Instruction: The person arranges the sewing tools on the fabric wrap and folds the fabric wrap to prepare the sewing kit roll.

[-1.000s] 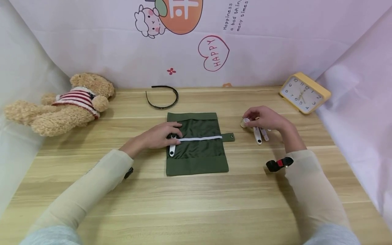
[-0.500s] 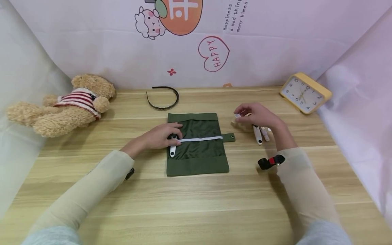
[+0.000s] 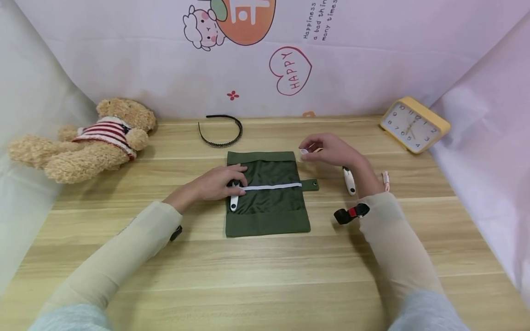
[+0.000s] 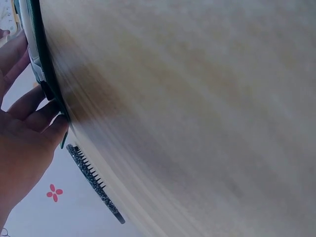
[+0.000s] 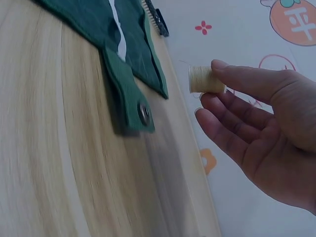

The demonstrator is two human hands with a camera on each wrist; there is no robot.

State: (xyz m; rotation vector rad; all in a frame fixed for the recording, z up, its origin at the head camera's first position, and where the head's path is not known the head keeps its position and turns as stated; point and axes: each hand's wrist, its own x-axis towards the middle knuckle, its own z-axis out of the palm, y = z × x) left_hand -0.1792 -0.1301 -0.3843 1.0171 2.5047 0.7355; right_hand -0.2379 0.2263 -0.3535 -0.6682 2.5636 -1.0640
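Observation:
My right hand pinches a small spool of pale yellow thread between thumb and fingers, above the table just right of the pouch's far corner. A dark green fabric pouch lies unfolded, with a white elastic band across it and a snap tab on its right side. My left hand rests on the pouch's left edge, fingers loosely bent and thumb by the band. Under that thumb lies a slim white tool with a dark dot, its upper end partly hidden by the hand.
Another white tool with a dark dot lies beside my right forearm, and a small pink-and-white item lies beyond it. At the back are a black headband and a yellow alarm clock. A teddy bear lies at left.
My right hand has carried the thread spool left, from near the small items to beside the pouch's far right corner. The left hand stays in place on the pouch.

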